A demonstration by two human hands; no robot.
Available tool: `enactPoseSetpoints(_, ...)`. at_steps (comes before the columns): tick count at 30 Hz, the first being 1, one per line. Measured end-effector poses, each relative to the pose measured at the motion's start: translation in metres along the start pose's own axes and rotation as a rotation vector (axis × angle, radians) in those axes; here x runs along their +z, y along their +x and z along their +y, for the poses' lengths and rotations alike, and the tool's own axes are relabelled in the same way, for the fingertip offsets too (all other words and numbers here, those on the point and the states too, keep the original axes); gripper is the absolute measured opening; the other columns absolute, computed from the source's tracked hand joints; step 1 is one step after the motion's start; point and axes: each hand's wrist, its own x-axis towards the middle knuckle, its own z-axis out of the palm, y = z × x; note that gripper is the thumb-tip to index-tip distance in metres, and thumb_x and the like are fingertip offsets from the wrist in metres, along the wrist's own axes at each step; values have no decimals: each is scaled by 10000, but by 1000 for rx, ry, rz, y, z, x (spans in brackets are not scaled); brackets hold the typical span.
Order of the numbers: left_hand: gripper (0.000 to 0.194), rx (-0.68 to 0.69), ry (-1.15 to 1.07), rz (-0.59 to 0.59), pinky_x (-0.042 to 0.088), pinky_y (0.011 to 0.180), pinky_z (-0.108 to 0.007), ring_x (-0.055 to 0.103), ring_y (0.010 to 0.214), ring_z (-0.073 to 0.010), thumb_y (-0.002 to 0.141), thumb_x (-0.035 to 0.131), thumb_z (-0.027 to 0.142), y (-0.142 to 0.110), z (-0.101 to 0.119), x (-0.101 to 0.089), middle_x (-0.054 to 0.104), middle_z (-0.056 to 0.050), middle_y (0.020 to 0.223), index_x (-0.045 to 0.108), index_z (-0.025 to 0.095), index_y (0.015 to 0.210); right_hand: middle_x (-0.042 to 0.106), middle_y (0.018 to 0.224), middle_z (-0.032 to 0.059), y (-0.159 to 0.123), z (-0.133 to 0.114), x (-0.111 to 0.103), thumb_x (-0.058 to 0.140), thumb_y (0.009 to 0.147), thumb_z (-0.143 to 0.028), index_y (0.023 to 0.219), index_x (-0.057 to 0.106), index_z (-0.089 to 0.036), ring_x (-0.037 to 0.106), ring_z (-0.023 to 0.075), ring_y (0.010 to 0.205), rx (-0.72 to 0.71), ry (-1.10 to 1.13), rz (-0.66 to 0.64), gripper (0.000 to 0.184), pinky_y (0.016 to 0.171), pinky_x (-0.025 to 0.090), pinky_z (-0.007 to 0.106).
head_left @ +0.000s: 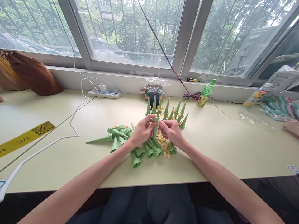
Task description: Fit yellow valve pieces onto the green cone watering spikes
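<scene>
My left hand [145, 128] is closed around a green plastic watering spike [155, 132], its wide collar up and its tip pointing down. My right hand [171, 130] pinches at the spike's side, where a bit of a small yellow valve shows between the fingertips; most of it is hidden. Loose green spikes [136, 161] lie in a heap below and left of my hands. Among them is a pile of yellow valves [165, 147]. Behind my hands, several green spikes with yellow valves fitted [166, 107] stand upright on their collars, tips up.
A drink bottle [206, 93] stands at the back right, beside a bundled cable [192, 95]. A power strip [105, 94] and white cord [76, 124] lie left. Behind the standing spikes is a small box with clear wrap [156, 84]. Another person's hand [291, 126] rests far right near bagged items [277, 109].
</scene>
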Motion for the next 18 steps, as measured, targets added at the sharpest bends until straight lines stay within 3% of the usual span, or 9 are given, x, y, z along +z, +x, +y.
enactPoseSetpoints(12,272,22,28,16,404,393,-150,490,499,-40,905,570,370,0,-4,0,552,-18,910,530,222,1130,299,460,-87,0,0,-1,663,832,-523,621,545,-165,252,37,371,8,66,-19,433,347,195,203)
enactPoseSetpoints(18,312,-7,-13,-8,405,372,-168,486,454,-53,909,567,382,0,0,2,550,6,799,518,211,1165,312,445,-86,1,2,-1,654,833,-538,618,541,-172,267,44,360,-13,35,-18,439,347,219,209)
